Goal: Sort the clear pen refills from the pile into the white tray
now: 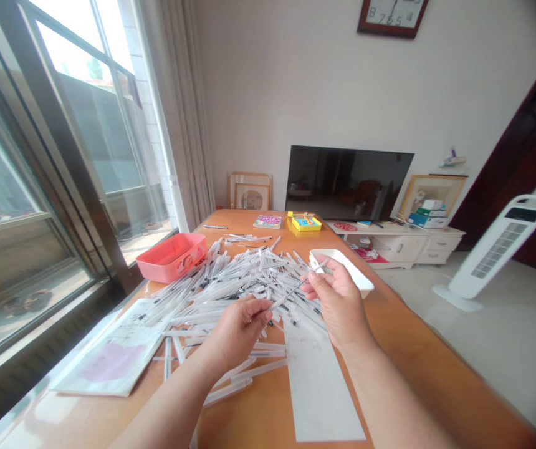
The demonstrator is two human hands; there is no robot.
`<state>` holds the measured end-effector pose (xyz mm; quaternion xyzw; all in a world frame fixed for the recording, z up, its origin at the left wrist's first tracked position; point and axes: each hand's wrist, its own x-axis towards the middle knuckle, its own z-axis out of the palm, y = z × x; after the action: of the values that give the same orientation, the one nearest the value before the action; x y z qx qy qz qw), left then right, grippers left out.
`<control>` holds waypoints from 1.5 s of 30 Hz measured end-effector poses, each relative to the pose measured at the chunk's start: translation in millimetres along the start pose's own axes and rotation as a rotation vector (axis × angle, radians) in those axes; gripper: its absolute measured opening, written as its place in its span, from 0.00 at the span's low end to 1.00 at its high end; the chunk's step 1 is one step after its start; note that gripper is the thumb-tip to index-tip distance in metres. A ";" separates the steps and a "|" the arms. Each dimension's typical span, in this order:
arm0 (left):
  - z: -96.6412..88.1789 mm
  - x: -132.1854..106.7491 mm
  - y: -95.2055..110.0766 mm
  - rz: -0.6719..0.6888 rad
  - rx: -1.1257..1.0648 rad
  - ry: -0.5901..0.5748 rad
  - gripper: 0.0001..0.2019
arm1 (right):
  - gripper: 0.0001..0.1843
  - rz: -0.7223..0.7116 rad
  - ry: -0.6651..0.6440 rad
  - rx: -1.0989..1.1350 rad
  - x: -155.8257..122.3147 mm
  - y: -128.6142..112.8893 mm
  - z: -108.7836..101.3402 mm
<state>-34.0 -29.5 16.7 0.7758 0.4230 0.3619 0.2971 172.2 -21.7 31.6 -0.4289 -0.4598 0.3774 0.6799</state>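
Observation:
Between my two hands is a thin pen (296, 288), held slanting up to the right. My left hand (244, 327) pinches its lower end, and my right hand (336, 296) grips the upper end between thumb and fingers. Below and behind them spreads a large heap of clear plastic pens and caps (230, 280), some with black parts. A white paper strip (321, 380) lies under my right hand. Just behind that hand stands a white tray (354, 274), partly hidden by the fingers.
A pink basket (171, 257) stands left of the heap, with a notebook (109, 355) nearer me. At the table's far end are a colourful booklet (267, 222) and a yellow box (304, 222). Beyond are a television (348, 182) and a white tower fan (502, 249).

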 end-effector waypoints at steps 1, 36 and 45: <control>0.2 0.0 0.2 0.002 0.000 -0.004 0.13 | 0.31 -0.002 0.002 -0.011 -0.4 0.0 0.4; -3.5 8.5 -18.3 -0.324 -0.407 0.243 0.20 | 0.06 -0.097 -0.507 -1.163 -4.9 56.8 7.8; -2.2 8.7 -19.1 -0.314 -0.402 0.250 0.20 | 0.05 -0.116 -0.531 -1.117 -3.3 50.1 3.7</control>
<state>-40.9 -12.6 6.0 0.5754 0.4912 0.4811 0.4430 161.8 -6.5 -15.2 -0.5857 -0.7638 0.1360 0.2347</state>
